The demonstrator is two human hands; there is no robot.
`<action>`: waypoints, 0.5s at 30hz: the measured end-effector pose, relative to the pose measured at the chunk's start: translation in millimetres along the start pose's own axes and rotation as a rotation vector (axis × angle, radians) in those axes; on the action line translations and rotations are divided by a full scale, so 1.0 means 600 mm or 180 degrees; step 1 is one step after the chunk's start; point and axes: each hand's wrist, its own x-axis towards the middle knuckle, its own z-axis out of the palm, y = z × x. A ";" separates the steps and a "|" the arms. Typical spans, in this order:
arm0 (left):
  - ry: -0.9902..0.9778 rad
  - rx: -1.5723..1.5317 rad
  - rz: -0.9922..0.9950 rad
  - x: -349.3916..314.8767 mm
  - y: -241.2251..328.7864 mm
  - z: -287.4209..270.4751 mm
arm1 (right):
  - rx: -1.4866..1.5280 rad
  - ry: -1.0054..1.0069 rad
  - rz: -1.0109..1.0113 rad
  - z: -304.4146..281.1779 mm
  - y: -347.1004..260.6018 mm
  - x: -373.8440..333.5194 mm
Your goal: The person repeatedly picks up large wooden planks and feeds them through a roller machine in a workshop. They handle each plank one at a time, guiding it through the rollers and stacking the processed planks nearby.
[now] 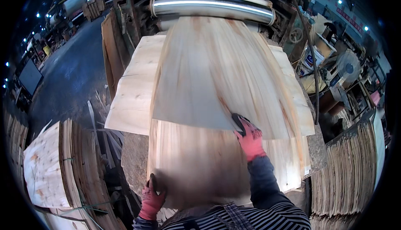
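A long, thin wood veneer sheet [209,75] with brown streaks runs from the steel roller [209,9] toward me. My right hand [250,140], in a pink glove with dark fingertips, lies on its near edge, fingers stretched forward. Below that edge shows another veneer sheet [188,154], its near part blurred and shadowed. At this lower sheet's near left edge is my left hand [152,198], gloved the same way. Its fingers close on the edge, and part of them is hidden. Paler veneer sheets [135,79] lie beneath on both sides.
Bundled veneer stacks [67,163] stand at the lower left, and a tall stack [346,175] is at the right. Wood strips [109,146] litter the left floor. A fan [348,66] and a bucket [312,58] stand at the right. Someone is partly visible behind the roller.
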 end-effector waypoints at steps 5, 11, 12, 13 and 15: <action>0.0160 -0.0204 -0.0020 0.006 0.014 -0.007 | -0.0565 -0.0218 0.0316 0.105 0.052 0.109; 0.0192 -0.0764 -0.0153 0.030 -0.033 0.012 | -0.0492 -0.0185 0.0085 0.105 0.000 0.064; 0.0094 -0.1204 -0.0161 0.032 -0.055 0.018 | -0.0468 -0.0273 -0.0166 0.091 -0.018 0.026; -0.0069 -0.1527 -0.0204 0.032 -0.041 0.008 | -0.0462 -0.0332 -0.0406 0.077 -0.028 -0.010; -0.0377 -0.2233 -0.0281 0.031 -0.002 -0.011 | -0.0425 -0.0777 -0.0471 0.060 -0.040 -0.102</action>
